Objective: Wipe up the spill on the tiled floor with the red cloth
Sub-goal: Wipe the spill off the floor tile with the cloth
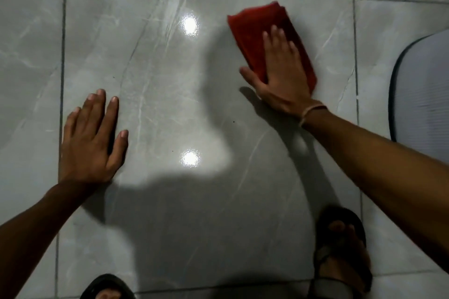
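Right hand [283, 73] is flat on the red cloth [260, 36], fingers spread and pressing down, thumb out on the tile beside it, nothing clenched. The cloth is folded and lies on the big grey tile [170, 80], up toward its far right corner. Left hand [91, 138] is planted palm-down at that tile's left edge, fingers extended, holding nothing. Two bright light reflections sit mid-tile, left of the cloth. The spill itself can't be made out. A sandal [340, 250] stands at the tile's near right corner.
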`<state>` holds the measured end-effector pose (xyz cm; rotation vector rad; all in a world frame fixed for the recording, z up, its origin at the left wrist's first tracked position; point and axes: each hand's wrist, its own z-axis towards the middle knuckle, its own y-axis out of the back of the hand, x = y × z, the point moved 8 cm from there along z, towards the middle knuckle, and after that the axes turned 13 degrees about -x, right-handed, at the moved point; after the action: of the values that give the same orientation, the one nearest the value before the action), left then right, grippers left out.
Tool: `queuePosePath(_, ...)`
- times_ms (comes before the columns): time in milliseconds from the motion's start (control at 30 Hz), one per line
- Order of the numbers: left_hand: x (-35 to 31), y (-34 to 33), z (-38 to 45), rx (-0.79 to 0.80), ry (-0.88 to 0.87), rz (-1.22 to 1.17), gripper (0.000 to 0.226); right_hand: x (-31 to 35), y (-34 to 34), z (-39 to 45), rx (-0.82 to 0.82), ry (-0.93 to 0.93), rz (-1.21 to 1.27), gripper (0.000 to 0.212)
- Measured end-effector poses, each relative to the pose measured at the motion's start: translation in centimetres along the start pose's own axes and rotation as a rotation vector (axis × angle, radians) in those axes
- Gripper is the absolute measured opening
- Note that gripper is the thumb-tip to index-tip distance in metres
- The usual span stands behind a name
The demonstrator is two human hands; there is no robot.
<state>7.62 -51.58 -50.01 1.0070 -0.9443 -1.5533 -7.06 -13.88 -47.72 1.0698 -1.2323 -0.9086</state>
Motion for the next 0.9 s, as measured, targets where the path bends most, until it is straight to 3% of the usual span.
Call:
queuePosePath(100, -0.1, 0.1, 0.1, 0.011, 0.004, -0.004, 0.070, 7.8, -1.8, 2.3, -0.002, 0.052, 0.005, 0.097)
queuePosePath(200, -0.2, 0.2, 0.1, 0.034, 0.013, -0.009, 0.070, 15.1, -3.2, -2.8, 0.017, 0.312, 0.034, 0.098)
queuePosePath(333, -0.1, 0.3, 0.1, 0.046, 0.038, -0.016, 0.070, 14.2, -3.0, -15.1, 0.093, 0.623, 0.103, 0.098)
queuePosePath(467, -0.3, 0.2, 0.2, 0.067, 0.038, -0.029, 0.071, 3.0, -0.4, -16.7, 0.097, 0.500, 0.028, 0.096)
queuePosePath(600, -0.6, 0.4, 0.4, 0.058, 0.021, -0.024, 0.071, -4.6, 2.4, -6.9, 0.021, 0.143, -0.049, 0.092)
queuePosePath(733, -0.9, 0.7, 0.5, 0.062, 0.023, -0.031, 0.070, 0.3, 1.4, 3.3, -0.025, 0.102, -0.050, 0.082)
queuePosePath(900, -1.0, 0.9, 0.6, 0.043, 0.026, -0.031, 0.069, 13.8, -2.3, 6.1, 0.032, 0.385, -0.028, 0.072)
